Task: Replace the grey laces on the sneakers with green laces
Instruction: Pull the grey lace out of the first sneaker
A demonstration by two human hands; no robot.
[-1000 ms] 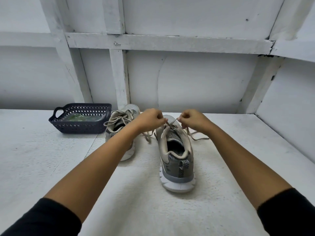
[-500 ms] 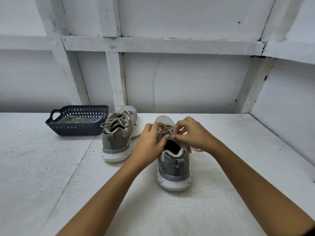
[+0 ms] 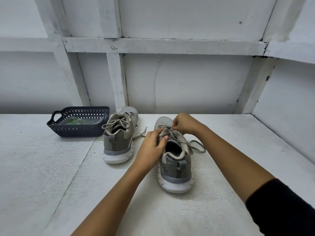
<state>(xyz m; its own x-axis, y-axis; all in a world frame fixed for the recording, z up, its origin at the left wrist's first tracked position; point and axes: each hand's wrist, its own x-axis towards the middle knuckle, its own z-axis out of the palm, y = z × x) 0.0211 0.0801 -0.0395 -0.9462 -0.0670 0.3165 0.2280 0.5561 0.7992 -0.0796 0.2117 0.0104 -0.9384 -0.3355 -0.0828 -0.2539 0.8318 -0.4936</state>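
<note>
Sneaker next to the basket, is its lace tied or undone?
Tied: on that sneaker the grey lace forms a bow, its loops draped over the opening.

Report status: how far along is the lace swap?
Done: near grey mesh sneaker's bow is untied, grey lace ends loose. In hand: left hand grips that sneaker, right hand pinches its lace. Left: far grey sneaker tied; green laces sit in the dark blue plastic basket.

The white table (image 3: 42,176) holds a dark basket (image 3: 76,132), far sneaker (image 3: 117,143) and near sneaker (image 3: 177,169).
</note>
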